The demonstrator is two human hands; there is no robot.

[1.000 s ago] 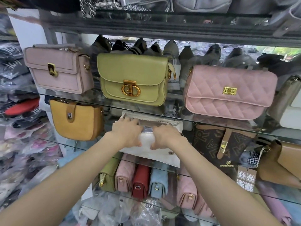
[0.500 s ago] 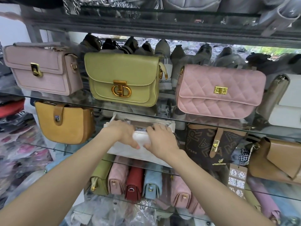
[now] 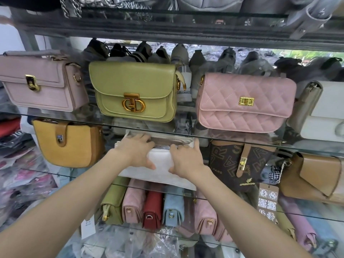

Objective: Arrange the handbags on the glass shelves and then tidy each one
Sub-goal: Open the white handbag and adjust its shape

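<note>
White handbag [image 3: 162, 169] held by left hand [image 3: 136, 151] and right hand [image 3: 187, 159], thumbs underneath.

Glass shelf [image 3: 55, 119] — mauve bag [image 3: 42, 86], green bag [image 3: 134, 90], pink quilted bag [image 3: 245, 101] upright.

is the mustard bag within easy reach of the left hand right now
Probably yes: the mustard bag stands on the same shelf beside the white bag the left hand holds, nothing between them, once it lets go.
</note>
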